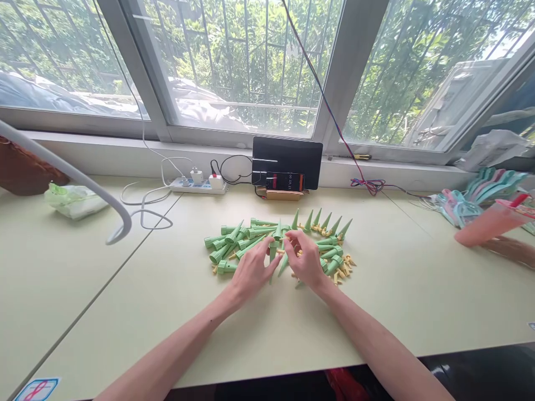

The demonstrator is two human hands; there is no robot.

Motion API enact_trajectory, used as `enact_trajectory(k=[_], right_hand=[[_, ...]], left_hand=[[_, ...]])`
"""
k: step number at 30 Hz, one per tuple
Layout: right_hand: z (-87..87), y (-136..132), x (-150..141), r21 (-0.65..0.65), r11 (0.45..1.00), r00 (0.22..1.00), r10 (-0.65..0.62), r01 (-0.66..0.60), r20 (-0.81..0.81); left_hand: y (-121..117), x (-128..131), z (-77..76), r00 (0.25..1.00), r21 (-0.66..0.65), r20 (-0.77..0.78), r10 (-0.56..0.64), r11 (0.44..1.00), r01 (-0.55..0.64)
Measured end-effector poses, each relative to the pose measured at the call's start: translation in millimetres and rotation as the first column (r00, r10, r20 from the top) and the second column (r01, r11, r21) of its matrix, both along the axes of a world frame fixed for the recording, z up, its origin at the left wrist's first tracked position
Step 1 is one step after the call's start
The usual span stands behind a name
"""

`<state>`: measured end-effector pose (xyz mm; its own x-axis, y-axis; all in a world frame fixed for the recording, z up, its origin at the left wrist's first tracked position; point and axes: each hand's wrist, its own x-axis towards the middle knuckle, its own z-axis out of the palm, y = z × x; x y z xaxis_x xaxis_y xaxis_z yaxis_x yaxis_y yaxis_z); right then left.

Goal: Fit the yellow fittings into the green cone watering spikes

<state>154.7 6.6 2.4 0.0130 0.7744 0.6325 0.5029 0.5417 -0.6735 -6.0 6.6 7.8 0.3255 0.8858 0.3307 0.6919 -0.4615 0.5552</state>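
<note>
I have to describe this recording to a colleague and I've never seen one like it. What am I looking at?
There is no machine here, just a person's two bare hands. The single picture comes from a camera worn on the head, looking forward and down. The left hand holds a green spike; the right hand is close beside it, but what it may be pinching is too small to tell. Around them on the table lie more green spikes and small yellow pieces; several spikes stand points up in a row. Farther back, a phone leans before a dark screen.
</note>
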Motion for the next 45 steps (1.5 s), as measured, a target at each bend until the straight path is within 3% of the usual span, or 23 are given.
enact_trajectory(k=[7, 12, 16, 24, 33, 36, 38, 42, 45], right_hand=[[0.6, -1, -1, 0.028, 0.999, 1.000, -0.023, 0.023, -0.021], [1.9, -2, -1, 0.064, 0.997, 0.998, -0.031, 0.034, -0.052], [1.5, -2, -1, 0.070, 0.997, 0.998, -0.037, 0.041, -0.048], [0.3, -3, -1, 0.066, 0.997, 0.999, -0.036, 0.038, -0.036], [2.3, -3, -1, 0.053, 0.998, 0.999, -0.038, 0.039, -0.022], [2.0, -4, -1, 0.055, 0.998, 0.999, -0.034, 0.036, -0.026], [1.3, -4, -1, 0.055, 0.998, 0.999, -0.034, 0.036, -0.028], [0.1, -3, -1, 0.060, 0.997, 0.999, -0.040, 0.041, -0.021], [-1.0, -3, -1, 0.063, 0.997, 0.999, -0.038, 0.039, -0.016]], left_hand=[[0, 1, 2.2, 0.979, -0.046, 0.201, 0.030, 0.999, -0.021], [0, 2, 10.0, 0.884, -0.203, 0.465, 0.033, 0.977, 0.070], [1, 2, 9.5, 0.814, -0.257, 0.580, 0.028, 0.955, 0.150], [1, 4, 12.8, 0.720, -0.347, 0.693, 0.035, 0.892, 0.291], [1, 4, 11.5, 0.716, -0.350, 0.697, 0.029, 0.886, 0.305], [1, 4, 10.3, 0.742, -0.330, 0.669, 0.033, 0.908, 0.258], [0, 3, 9.8, 0.789, -0.274, 0.613, 0.045, 0.948, 0.159], [-1, 2, 8.3, 0.885, -0.028, 0.461, 0.067, 0.998, -0.060], [0, 1, 6.5, 0.919, 0.091, 0.388, 0.068, 0.990, -0.112]])
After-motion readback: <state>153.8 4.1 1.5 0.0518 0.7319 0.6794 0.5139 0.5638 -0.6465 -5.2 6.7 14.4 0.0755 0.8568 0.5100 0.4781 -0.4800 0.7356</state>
